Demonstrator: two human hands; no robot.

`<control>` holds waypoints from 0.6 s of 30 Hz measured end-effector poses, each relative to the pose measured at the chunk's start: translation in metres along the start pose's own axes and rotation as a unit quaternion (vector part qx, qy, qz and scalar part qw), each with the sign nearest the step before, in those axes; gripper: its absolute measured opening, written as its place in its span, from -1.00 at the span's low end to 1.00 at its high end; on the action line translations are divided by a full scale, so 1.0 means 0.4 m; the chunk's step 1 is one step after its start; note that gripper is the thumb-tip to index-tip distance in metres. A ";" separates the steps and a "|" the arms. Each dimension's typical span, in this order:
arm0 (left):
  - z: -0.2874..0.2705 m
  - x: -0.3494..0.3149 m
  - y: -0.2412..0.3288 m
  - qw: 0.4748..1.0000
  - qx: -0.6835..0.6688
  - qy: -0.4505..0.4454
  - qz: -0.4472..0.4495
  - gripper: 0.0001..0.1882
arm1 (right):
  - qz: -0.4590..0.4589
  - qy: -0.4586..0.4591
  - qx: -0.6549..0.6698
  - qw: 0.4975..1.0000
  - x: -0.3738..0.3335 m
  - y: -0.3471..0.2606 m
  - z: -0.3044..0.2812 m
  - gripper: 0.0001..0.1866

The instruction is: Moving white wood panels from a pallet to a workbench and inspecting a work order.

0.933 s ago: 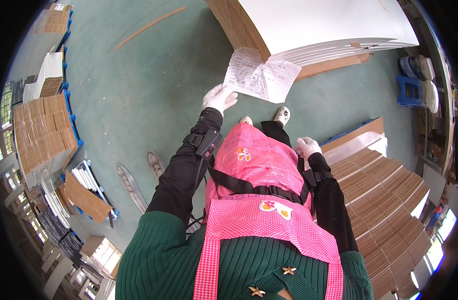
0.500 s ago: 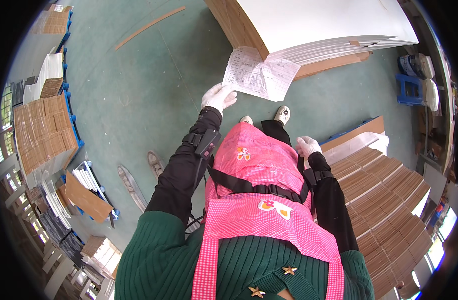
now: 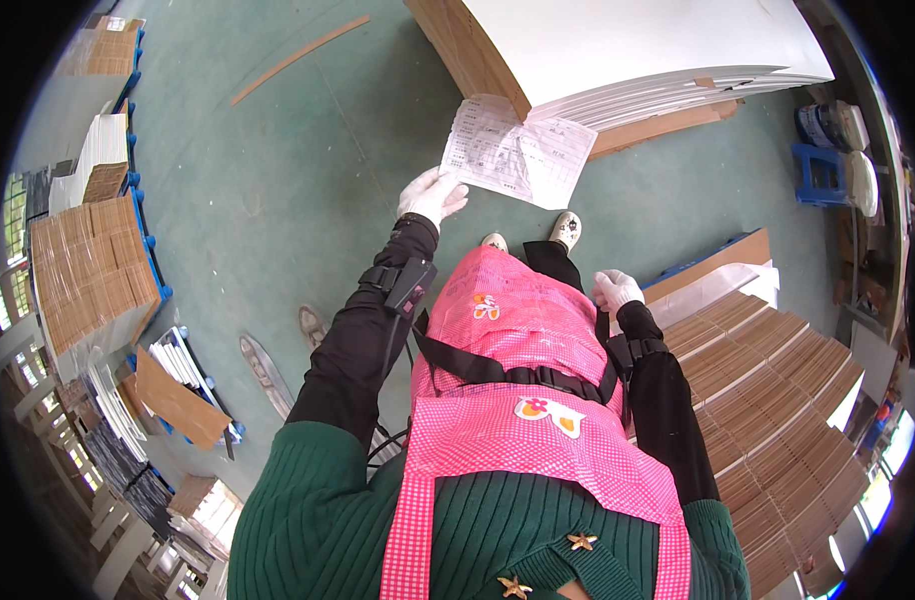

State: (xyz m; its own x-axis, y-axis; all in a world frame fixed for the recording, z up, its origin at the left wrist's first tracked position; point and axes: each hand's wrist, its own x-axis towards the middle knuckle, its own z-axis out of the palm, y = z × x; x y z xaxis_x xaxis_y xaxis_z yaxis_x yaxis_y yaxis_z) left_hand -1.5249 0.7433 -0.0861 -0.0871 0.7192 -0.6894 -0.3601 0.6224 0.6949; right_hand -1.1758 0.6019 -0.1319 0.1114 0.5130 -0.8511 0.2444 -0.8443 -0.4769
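- The left hand (image 3: 433, 195), in a white knit glove, holds a printed paper sheet (image 3: 518, 152) out over the green floor (image 3: 278, 180); its fingers are clamped on the sheet's lower left edge.
- The paper sheet is thin, creased and slightly curled, with small dark print across it. Its upper right part lies just in front of the stack of large white boards (image 3: 638, 50).
- That stack is made of flat, smooth sheets with a layered edge, and it rests on a brown wooden pallet (image 3: 468, 45).
- The right hand (image 3: 615, 290), also in a white glove, hangs low and to the right of the paper sheet, well apart from it. Its fingers curl loosely together and hold nothing.
- Beside the right hand, ribbed stacks of brown corrugated cardboard (image 3: 758, 390) fan out in stepped rows.
- A pink checked apron (image 3: 528, 400) covers a ribbed green sweater (image 3: 318, 510) below the paper sheet.
- Far left of the paper sheet, more cardboard bundles (image 3: 88, 260) sit on blue pallets.
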 end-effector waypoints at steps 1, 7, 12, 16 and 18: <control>0.000 -0.001 0.000 1.000 0.001 0.001 0.002 -0.69 | -0.001 0.001 0.003 1.000 0.000 0.001 0.000 -0.64; -0.001 -0.006 -0.003 1.000 0.000 0.004 0.004 -0.70 | 0.006 -0.001 0.009 1.000 0.002 0.005 -0.005 -0.64; -0.002 -0.008 0.001 1.000 -0.010 0.002 0.010 -0.70 | 0.005 -0.005 0.019 1.000 0.006 0.006 -0.004 -0.64; -0.004 -0.007 0.005 1.000 -0.011 0.009 0.009 -0.69 | 0.011 0.001 0.010 1.000 0.006 0.002 0.001 -0.64; -0.005 -0.007 0.008 1.000 -0.010 0.005 0.011 -0.70 | 0.012 0.002 0.007 1.000 0.007 0.004 0.002 -0.64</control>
State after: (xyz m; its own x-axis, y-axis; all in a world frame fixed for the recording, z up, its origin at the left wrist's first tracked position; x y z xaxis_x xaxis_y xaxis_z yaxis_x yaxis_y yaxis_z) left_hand -1.5278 0.7426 -0.0823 -0.1043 0.7298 -0.6757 -0.3761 0.6000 0.7061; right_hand -1.1759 0.6020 -0.1352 0.1212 0.4931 -0.8615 0.2282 -0.8585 -0.4593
